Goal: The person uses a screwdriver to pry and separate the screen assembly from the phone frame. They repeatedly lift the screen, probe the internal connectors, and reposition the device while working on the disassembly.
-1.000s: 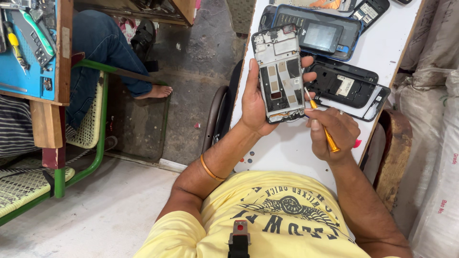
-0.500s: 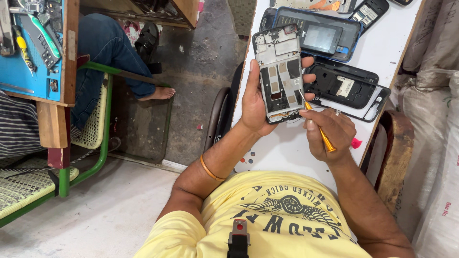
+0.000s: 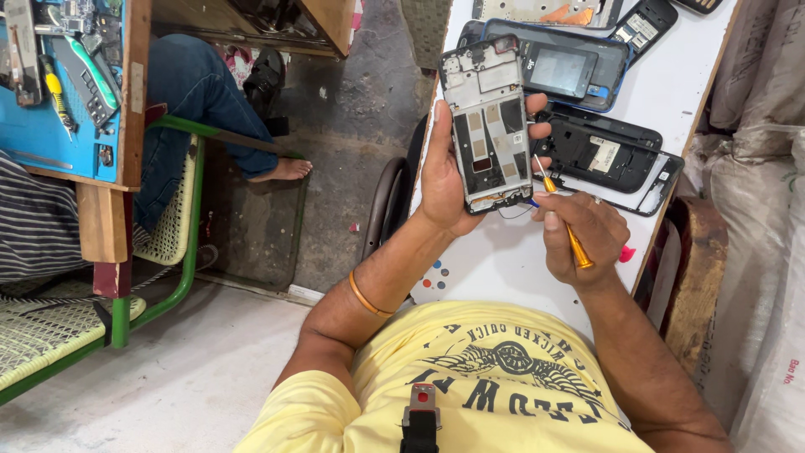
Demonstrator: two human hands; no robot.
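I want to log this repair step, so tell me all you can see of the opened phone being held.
The opened phone is a slim rectangular frame, back cover off, showing dark inner parts, pale shields and small connectors. It is held upright over the white table, gripped along its edges by the left hand. The right hand brings a yellow-handled screwdriver to its lower right edge.

Head view, steeply downward, close

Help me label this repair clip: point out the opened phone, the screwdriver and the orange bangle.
opened phone [image 3: 487, 126], head view, middle of its exposed inner frame.
screwdriver [image 3: 577, 248], head view, orange handle in the right hand.
orange bangle [image 3: 366, 298], head view, band on the left forearm.
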